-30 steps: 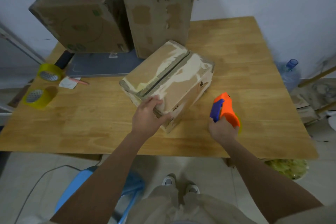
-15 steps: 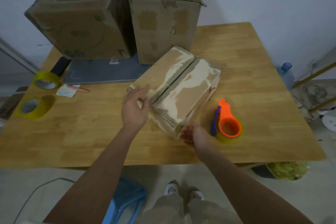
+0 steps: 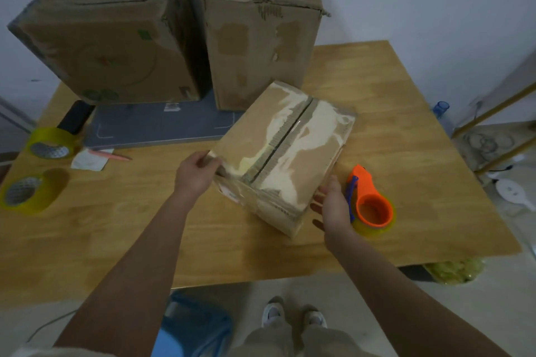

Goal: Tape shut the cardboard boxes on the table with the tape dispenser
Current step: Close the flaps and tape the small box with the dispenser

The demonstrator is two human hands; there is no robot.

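A small worn cardboard box [image 3: 293, 148] lies in the middle of the wooden table [image 3: 377, 90], its top flaps meeting at a centre seam with clear tape along it. My left hand [image 3: 195, 177] grips the box's near-left corner, fingers curled over the edge. My right hand [image 3: 333, 206] rests flat against the box's near-right side with straight fingers. The orange tape dispenser [image 3: 369, 203] with a blue handle part lies on the table just right of my right hand, free of it.
Two bigger cardboard boxes, one [image 3: 107, 43] at the back left and one [image 3: 261, 26] behind the small box, stand on a grey mat [image 3: 156, 127]. Two yellow tape rolls, one [image 3: 50, 143] and another [image 3: 27, 194], sit at the left edge beside a pink pen [image 3: 111, 156]. A blue stool [image 3: 191, 324] is below.
My right hand has set the tape dispenser down on the table and moved to the box's right side. My left hand has shifted from the near edge to the left corner.
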